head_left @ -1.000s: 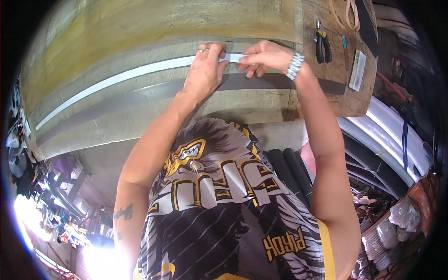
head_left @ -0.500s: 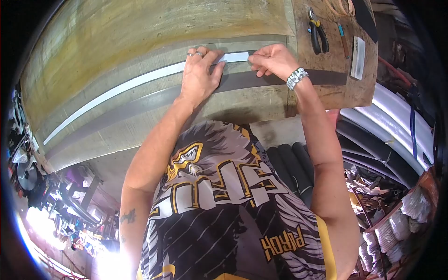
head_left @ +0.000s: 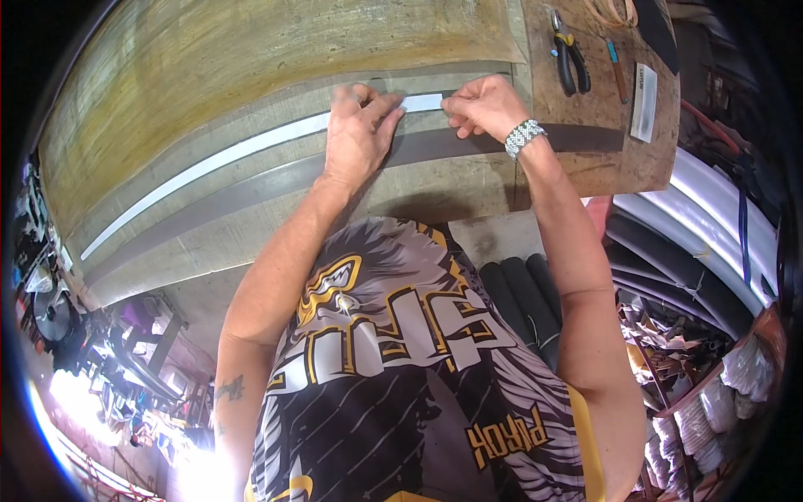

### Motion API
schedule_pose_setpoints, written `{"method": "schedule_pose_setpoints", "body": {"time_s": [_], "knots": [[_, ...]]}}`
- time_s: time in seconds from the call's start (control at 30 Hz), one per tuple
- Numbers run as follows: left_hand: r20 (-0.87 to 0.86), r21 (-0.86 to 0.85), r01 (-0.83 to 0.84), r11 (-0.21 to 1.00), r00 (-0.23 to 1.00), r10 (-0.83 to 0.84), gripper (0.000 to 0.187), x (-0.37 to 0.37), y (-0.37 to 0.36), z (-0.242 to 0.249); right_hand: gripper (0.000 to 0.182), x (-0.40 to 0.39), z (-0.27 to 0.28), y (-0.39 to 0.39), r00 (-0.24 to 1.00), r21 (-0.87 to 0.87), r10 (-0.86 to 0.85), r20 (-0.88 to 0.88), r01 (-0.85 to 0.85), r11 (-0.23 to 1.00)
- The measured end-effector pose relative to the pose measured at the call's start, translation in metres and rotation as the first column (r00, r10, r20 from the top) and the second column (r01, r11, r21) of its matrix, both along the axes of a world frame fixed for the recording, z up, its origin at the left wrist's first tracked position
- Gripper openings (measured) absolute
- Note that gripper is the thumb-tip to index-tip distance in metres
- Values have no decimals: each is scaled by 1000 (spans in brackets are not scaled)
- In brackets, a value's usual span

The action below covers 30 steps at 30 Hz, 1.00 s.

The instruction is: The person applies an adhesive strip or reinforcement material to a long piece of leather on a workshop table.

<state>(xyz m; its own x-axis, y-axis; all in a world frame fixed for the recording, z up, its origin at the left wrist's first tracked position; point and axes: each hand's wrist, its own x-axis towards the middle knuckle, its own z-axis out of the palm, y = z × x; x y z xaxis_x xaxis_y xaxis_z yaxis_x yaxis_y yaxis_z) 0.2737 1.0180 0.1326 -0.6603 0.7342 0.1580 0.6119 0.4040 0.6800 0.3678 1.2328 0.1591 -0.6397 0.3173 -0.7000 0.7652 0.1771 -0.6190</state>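
Observation:
A long white strip (head_left: 213,166) with a dark edge lies in a curve across the worktable. My left hand (head_left: 358,134) rests over it, thumb and fingers drawn together on the strip near its right part. At the strip's right end, my right hand (head_left: 485,109) pinches the tip between thumb and forefinger, the other fingers curled under. What exactly is between those fingertips is partly hidden. Below both hands runs a wider dark brown strip (head_left: 276,181), lying flat and roughly parallel to the white one.
Pliers (head_left: 570,63) with black and yellow handles lie on the right of the table (head_left: 535,180), beside a slim blue-tipped tool (head_left: 617,71) and a white labelled piece (head_left: 643,102). Dark rolls (head_left: 519,293) and silvery rolls (head_left: 711,217) stand below the table's edge.
Both hands keep their grip on the white strip. My right hand and the strip's end have shifted very slightly left; the view has moved a little too.

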Motion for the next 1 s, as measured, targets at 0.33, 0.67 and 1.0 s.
{"method": "schedule_pose_setpoints", "body": {"time_s": [0.33, 0.67, 1.0], "knots": [[-46, -29, -1, 1000, 999, 0, 22, 2, 2, -1, 30, -3, 5, -1, 999, 0, -7, 37, 7, 1000], [-112, -46, 22, 999, 993, -27, 22, 3, 2, -1, 29, -9, 7, -5, 997, 43, 2, 76, -5, 999], [-138, -76, 30, 997, 990, -40, 22, 3, 3, 2, 29, 49, 1, 55, 893, 18, -451, 18, 450, 893]]}}
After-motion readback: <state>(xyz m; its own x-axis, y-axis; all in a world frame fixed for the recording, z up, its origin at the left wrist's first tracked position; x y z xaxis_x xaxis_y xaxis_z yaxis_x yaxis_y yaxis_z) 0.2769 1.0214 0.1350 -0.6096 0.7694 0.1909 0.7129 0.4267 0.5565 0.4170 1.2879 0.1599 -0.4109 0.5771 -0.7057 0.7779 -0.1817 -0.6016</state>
